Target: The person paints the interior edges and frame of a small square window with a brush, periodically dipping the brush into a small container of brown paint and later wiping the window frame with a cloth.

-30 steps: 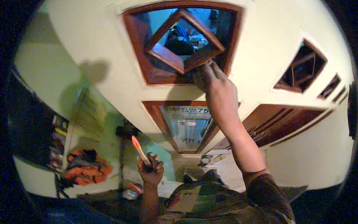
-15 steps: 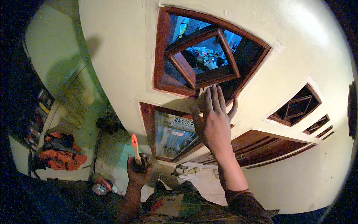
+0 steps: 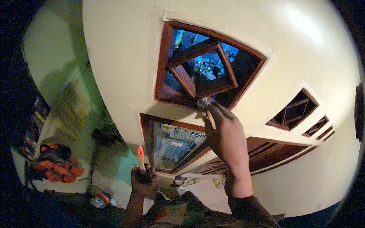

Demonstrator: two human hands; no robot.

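My left hand (image 3: 143, 182) is closed around a paintbrush (image 3: 141, 157), its pale handle with the orange, holed end pointing up; the bristle end is hidden. My right hand (image 3: 228, 133) is raised at the lower edge of a dark-brown wooden vent frame (image 3: 161, 64) in the cream wall. Between its thumb and fingers is a small pale crumpled piece (image 3: 204, 102), cloth or paper, I cannot tell which. It is by the bottom corner of the tilted inner wooden square (image 3: 183, 80).
Below the vent is a brown-framed glass window (image 3: 171, 146) with a printed sheet. More wooden vents (image 3: 294, 110) run along the wall at right. Orange and dark cloth (image 3: 59, 167) lies at left. Sandals (image 3: 186, 181) are on the floor below.
My right hand has gone from fingers stretched flat against the frame's lower edge to a bent-fingered pinch, slightly lower. In the picture, the vent appears lower. The left hand still holds the paintbrush.
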